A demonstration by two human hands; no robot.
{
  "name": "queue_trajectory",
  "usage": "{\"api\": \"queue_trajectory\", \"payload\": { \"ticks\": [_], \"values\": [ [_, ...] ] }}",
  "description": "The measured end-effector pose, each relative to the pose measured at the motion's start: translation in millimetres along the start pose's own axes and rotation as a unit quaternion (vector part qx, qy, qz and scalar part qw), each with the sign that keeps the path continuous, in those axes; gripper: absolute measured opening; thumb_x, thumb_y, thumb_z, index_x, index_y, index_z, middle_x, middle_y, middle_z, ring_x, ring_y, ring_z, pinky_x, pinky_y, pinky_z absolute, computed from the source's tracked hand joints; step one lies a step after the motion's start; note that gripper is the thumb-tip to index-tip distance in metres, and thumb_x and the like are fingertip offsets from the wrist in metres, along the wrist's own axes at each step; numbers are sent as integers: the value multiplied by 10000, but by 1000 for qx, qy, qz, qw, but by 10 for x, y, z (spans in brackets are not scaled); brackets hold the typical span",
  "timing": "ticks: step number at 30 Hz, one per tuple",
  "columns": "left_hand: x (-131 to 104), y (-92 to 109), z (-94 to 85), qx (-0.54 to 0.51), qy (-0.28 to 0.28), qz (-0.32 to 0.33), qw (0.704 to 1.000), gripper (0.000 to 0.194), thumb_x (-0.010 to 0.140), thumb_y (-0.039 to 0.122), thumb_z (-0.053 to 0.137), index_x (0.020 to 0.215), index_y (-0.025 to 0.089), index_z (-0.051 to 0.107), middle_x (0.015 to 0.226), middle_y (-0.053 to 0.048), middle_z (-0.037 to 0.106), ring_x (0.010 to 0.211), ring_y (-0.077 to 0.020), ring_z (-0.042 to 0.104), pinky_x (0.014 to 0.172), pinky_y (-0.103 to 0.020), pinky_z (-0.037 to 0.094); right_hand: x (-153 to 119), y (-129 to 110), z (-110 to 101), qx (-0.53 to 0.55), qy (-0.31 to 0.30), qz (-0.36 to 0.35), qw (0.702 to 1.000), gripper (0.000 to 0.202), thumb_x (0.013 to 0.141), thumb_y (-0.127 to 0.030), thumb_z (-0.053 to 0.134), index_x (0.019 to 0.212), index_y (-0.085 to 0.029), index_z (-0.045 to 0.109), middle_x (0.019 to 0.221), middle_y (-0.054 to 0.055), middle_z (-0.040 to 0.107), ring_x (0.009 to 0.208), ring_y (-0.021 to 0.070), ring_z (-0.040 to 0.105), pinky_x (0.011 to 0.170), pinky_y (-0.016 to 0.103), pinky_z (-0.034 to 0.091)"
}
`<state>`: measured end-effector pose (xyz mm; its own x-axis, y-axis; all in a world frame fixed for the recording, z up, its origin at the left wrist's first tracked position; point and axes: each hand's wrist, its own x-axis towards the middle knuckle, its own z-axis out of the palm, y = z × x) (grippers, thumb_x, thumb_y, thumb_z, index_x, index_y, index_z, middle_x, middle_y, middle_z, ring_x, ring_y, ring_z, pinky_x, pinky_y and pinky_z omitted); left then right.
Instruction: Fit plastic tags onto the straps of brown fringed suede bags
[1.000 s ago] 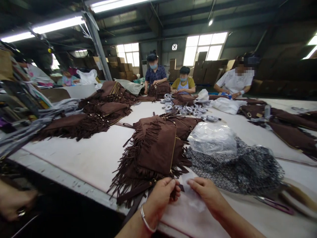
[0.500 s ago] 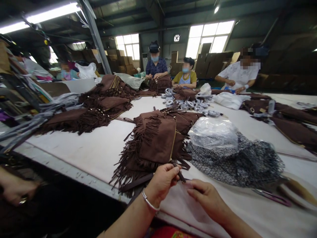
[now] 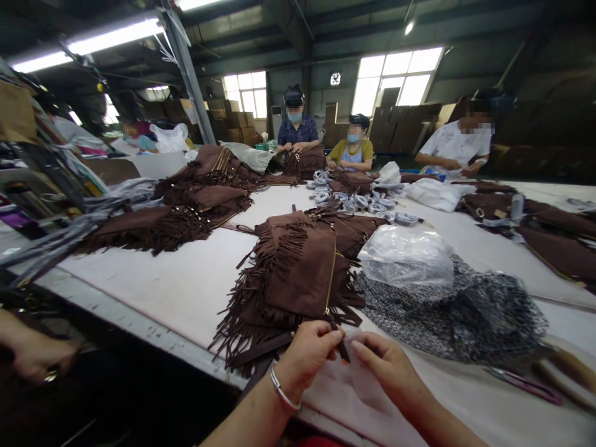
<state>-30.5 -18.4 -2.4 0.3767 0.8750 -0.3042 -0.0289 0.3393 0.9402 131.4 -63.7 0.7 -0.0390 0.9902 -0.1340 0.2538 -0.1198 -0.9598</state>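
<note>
A brown fringed bag (image 3: 300,282) with a gold zipper lies on the white table in front of me. My left hand (image 3: 311,354), a silver bangle on its wrist, pinches the brown zipper pull strap (image 3: 345,355) at the bag's near corner. The strap's free end sticks out past the fingers. Close beside it, my right hand (image 3: 388,366) is closed, thumb against fingers, on a thin translucent sheet (image 3: 367,388) that hangs below it. Whether the sheet is paper or plastic I cannot tell.
Clear plastic bags (image 3: 407,254) lie on black-and-white woven fabric (image 3: 447,316) to the right, near purple-handled thread snips (image 3: 526,382). More brown bags (image 3: 139,226) are piled left. Grey wrapped straps (image 3: 358,202) lie beyond. Co-workers sit across the table; another person's hand (image 3: 44,357) is at far left.
The view has tilted up slightly. My right hand has come nearer the left, raising the translucent sheet beside the strap. My left hand keeps its pinch.
</note>
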Motion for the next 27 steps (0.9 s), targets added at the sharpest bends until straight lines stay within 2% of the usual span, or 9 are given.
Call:
{"api": "queue_trajectory", "payload": {
  "ticks": [6,9,12,18,27],
  "values": [
    [24,-102,1,-11,24,-12,1000,354,661,468,723,617,129,628,557,-4,557,471,-100,466,482,-252,336,109,139,-71,-98,-2,28,995,412,777,-556,549,713,-198,742,711,41,711,720,240,608,634,291,437],
    [24,-59,-44,-46,16,-14,999,364,641,466,749,681,114,666,609,-24,594,492,-105,501,483,-247,318,107,187,-99,-108,29,44,993,339,709,-521,609,661,-209,734,672,36,708,688,241,608,620,292,441],
    [11,55,-79,-98,5,-28,995,411,606,466,786,775,106,679,598,-8,569,515,-121,546,478,-237,319,27,148,-102,-101,48,39,993,271,687,-454,640,611,-206,716,638,29,699,666,231,611,614,284,450],
    [67,140,-35,-138,13,-29,990,435,634,461,780,844,98,665,617,-1,549,500,-95,499,467,-236,377,-97,33,-54,-62,56,32,996,211,722,-383,639,673,-199,730,645,15,697,639,194,594,591,259,435],
    [45,110,13,-120,35,-11,992,402,643,467,770,792,107,671,610,5,539,488,-75,461,453,-217,361,-88,145,-47,-39,39,37,998,226,739,-391,645,763,-195,756,692,22,698,671,196,586,592,260,436]
  ]
}}
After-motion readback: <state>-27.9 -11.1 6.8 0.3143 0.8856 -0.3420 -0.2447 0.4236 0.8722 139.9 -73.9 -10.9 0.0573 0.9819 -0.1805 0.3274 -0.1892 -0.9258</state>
